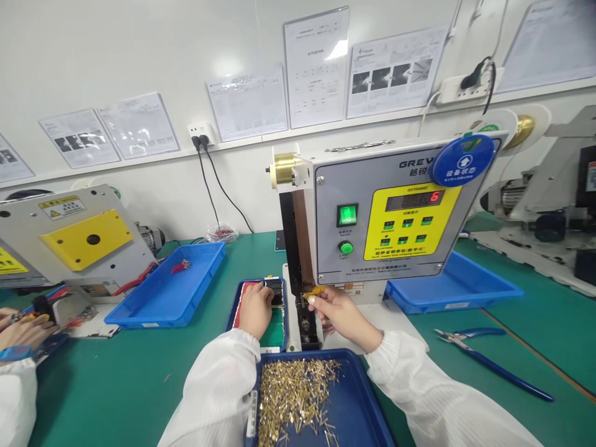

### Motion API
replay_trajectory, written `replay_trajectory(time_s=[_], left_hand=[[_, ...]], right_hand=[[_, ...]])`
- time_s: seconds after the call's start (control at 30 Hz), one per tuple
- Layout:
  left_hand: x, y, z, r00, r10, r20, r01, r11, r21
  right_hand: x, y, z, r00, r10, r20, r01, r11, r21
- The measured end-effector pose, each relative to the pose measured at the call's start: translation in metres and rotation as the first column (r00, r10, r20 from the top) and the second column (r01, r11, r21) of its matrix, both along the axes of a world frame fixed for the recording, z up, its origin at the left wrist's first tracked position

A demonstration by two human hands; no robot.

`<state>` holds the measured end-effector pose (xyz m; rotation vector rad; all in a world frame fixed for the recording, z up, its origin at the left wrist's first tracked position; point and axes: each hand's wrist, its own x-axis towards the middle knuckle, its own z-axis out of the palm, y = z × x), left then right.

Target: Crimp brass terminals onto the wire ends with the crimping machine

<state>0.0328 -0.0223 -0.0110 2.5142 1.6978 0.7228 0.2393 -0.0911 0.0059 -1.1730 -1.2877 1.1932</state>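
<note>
My left hand (256,309) reaches over a small blue tray (230,318) of sorted wires. Its fingers are bent and drawn together beside the black wires (275,292); what the tips pinch is hidden. Red wires lie at that tray's left and green wires (274,329) nearer me. My right hand (342,313) is closed in a pinch at the working head (305,323) of a crimping machine (321,217). Yellow covers its index fingertip, and whatever sits between finger and thumb is too small to make out. Red wire ends show beneath this hand.
Directly before me stands a dark blue tray (367,397) with many loose brass-coloured terminals (293,397). Blue-handled pliers (484,357) lie at right. Larger blue trays (153,310) flank the machine. At far left, a co-worker's hands (25,335) are at another machine (69,242).
</note>
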Motion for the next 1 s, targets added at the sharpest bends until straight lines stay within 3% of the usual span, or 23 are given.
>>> replay_trajectory(time_s=[0.33, 0.57, 1.0], left_hand=[[0.013, -0.031, 0.014, 0.937, -0.286, 0.203, 0.224, 0.934, 0.279], [0.016, -0.037, 0.014, 0.933, -0.262, 0.246, 0.218, 0.957, 0.193], [0.017, -0.038, 0.013, 0.927, -0.287, 0.241, 0.227, 0.942, 0.249]], right_hand=[[0.006, -0.002, 0.007, 0.996, 0.081, 0.022, -0.081, 0.997, 0.007], [0.001, -0.002, 0.005, 0.999, 0.013, 0.030, -0.013, 1.000, 0.015], [0.002, 0.000, 0.003, 0.999, 0.027, -0.028, -0.026, 0.999, 0.037]])
